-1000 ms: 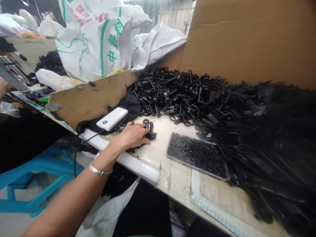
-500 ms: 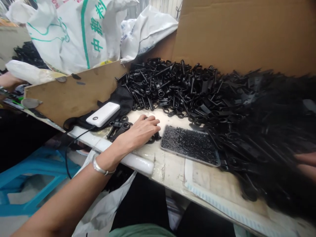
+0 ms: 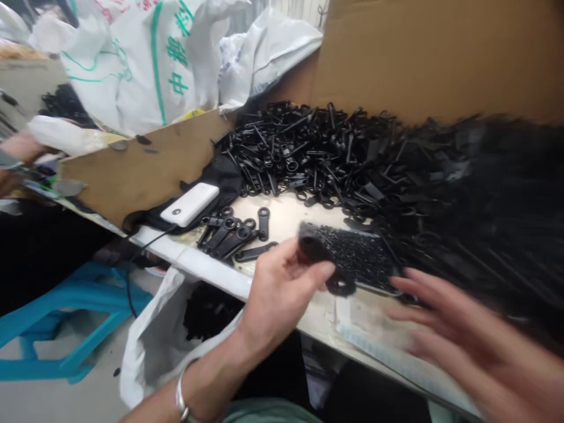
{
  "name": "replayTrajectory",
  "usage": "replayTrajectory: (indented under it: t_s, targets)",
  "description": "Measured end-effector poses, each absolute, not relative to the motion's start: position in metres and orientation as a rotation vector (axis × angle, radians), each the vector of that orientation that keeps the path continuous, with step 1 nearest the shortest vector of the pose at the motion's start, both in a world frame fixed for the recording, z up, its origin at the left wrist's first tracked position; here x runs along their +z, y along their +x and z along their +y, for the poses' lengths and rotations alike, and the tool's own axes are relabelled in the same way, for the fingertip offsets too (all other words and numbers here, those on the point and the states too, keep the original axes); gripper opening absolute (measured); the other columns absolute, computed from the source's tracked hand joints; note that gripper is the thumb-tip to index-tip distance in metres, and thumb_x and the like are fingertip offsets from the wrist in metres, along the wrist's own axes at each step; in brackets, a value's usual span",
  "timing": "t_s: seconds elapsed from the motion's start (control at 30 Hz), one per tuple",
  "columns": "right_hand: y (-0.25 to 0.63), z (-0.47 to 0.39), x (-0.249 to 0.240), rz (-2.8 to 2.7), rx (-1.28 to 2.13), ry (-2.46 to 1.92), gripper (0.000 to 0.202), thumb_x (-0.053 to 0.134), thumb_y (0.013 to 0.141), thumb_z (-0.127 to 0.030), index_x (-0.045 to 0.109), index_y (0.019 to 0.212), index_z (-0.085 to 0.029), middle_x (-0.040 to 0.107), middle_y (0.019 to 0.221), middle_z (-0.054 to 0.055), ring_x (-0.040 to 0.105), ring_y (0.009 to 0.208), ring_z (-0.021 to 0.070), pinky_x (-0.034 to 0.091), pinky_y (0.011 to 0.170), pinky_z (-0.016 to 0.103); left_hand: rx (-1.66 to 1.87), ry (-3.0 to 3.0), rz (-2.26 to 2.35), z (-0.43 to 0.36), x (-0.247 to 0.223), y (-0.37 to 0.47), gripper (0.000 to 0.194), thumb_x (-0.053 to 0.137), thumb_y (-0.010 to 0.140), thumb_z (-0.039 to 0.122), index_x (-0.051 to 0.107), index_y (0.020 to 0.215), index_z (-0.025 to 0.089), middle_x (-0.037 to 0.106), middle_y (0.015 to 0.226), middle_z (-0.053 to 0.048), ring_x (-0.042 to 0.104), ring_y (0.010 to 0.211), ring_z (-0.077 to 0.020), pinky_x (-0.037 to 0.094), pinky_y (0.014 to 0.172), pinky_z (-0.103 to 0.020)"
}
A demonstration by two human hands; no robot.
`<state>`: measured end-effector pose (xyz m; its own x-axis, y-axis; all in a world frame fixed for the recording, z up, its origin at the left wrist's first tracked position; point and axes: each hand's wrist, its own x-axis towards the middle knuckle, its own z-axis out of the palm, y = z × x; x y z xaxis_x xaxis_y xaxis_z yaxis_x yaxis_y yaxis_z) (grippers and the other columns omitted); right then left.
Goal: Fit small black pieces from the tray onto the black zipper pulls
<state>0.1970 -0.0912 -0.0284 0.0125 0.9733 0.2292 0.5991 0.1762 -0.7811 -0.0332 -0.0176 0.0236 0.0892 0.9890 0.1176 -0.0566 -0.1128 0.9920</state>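
Between the thumb and fingers of my left hand (image 3: 282,291) is a black plastic link with rounded, ring-like ends (image 3: 324,264). It is raised in front of a shallow clear tray (image 3: 396,288) full of tiny black pieces. My right hand (image 3: 458,335) comes in from the right, blurred, fingers stretched and apart, with nothing visible in them. Several similar black links (image 3: 238,235) lie on the table left of the tray. Behind it spreads a large heap of black plastic parts (image 3: 308,147), smeared toward the right.
A white power bank (image 3: 189,204) with a black cable lies on black cloth at the left. Cardboard walls (image 3: 423,59) stand behind the heap. Below the table edge hangs a white sack (image 3: 145,346) with black parts inside. A blue stool (image 3: 66,299) stands at lower left.
My left hand has left the small group of links and moved right and nearer, now holding one link. My right hand has come further into view from the right edge.
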Motion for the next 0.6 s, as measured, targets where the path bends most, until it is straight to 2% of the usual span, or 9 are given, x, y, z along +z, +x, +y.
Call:
replayTrajectory:
  t_s: [0.03,0.1,0.13,0.23,0.3,0.37,0.43,0.5,0.6]
  targets:
    - [0.183,-0.088,-0.019,-1.795,0.717,-1.486,0.054,0.063,0.085,-0.036,0.048,0.137,-0.033,0.06,0.129,0.009,0.068,0.096,0.0246,0.061,0.072,0.032,1.196,1.104,0.998,-0.028,0.018,-0.025,0.01,0.068,0.079,0.017,0.062,0.087,0.015,0.063,0.072,0.001,0.058,0.062,-0.0096,0.05,0.06,-0.022]
    - [0.159,-0.083,-0.009,-1.788,0.691,-1.464,0.044,0.059,0.088,-0.033,0.053,0.132,-0.032,0.063,0.124,0.007,0.068,0.096,0.0222,0.061,0.07,0.029,1.087,0.91,0.898,-0.044,0.007,-0.017,0.013,0.07,0.078,0.018,0.063,0.087,0.014,0.064,0.075,0.0,0.059,0.064,-0.0095,0.051,0.063,-0.021]
    - [0.151,-0.083,-0.008,-1.754,0.69,-1.445,0.035,0.054,0.091,-0.031,0.058,0.126,-0.031,0.067,0.116,0.005,0.07,0.086,0.0186,0.06,0.065,0.026,1.018,0.883,0.871,-0.049,0.003,-0.016,0.013,0.069,0.079,0.019,0.063,0.089,0.014,0.065,0.079,-0.001,0.061,0.069,-0.0109,0.052,0.067,-0.022]
    - [0.147,-0.083,-0.011,-1.711,0.856,-1.526,0.031,0.047,0.095,-0.031,0.061,0.123,-0.026,0.071,0.098,0.004,0.064,0.059,0.0112,0.056,0.056,0.023,0.807,1.114,0.955,-0.058,-0.009,-0.028,0.017,0.063,0.085,0.024,0.064,0.099,0.014,0.068,0.084,-0.005,0.064,0.074,-0.0148,0.054,0.069,-0.027]
    - [0.156,-0.082,-0.011,-1.741,0.885,-1.609,0.031,0.045,0.096,-0.032,0.063,0.12,-0.024,0.07,0.101,0.005,0.066,0.067,0.0127,0.056,0.06,0.024,0.878,1.571,1.157,-0.06,-0.014,-0.04,0.018,0.061,0.086,0.023,0.064,0.103,0.016,0.069,0.08,-0.004,0.064,0.068,-0.0146,0.053,0.065,-0.026]
    - [0.163,-0.077,-0.009,-1.83,0.87,-1.632,0.03,0.046,0.096,-0.031,0.065,0.117,-0.023,0.068,0.112,0.006,0.067,0.091,0.0166,0.055,0.077,0.027,1.053,2.11,1.205,-0.058,-0.018,-0.046,0.023,0.06,0.087,0.018,0.061,0.11,0.018,0.071,0.097,-0.007,0.065,0.085,-0.0189,0.053,0.078,-0.032]
    - [0.164,-0.07,-0.006,-1.919,0.915,-1.595,0.029,0.046,0.096,-0.029,0.066,0.116,-0.025,0.067,0.115,0.004,0.062,0.107,0.0176,0.049,0.092,0.029,0.997,2.489,1.12,-0.054,-0.019,-0.047,0.029,0.056,0.089,0.015,0.057,0.117,0.019,0.067,0.114,-0.009,0.061,0.102,-0.0228,0.05,0.087,-0.037]
    - [0.16,-0.062,-0.002,-1.975,0.946,-1.557,0.029,0.045,0.096,-0.028,0.065,0.117,-0.026,0.068,0.111,0.003,0.061,0.107,0.0166,0.047,0.095,0.03,0.816,2.644,1.07,-0.048,-0.019,-0.044,0.028,0.049,0.09,0.011,0.057,0.116,0.019,0.064,0.118,-0.01,0.058,0.106,-0.0243,0.05,0.088,-0.04]
    - [0.158,-0.053,0.003,-2.039,0.741,-1.62,0.025,0.047,0.096,-0.029,0.067,0.109,-0.024,0.069,0.106,0.003,0.063,0.099,0.0173,0.047,0.091,0.03,0.673,2.669,1.09,-0.038,-0.018,-0.042,0.028,0.042,0.09,0.006,0.061,0.108,0.015,0.066,0.11,-0.012,0.059,0.099,-0.0249,0.051,0.084,-0.041]
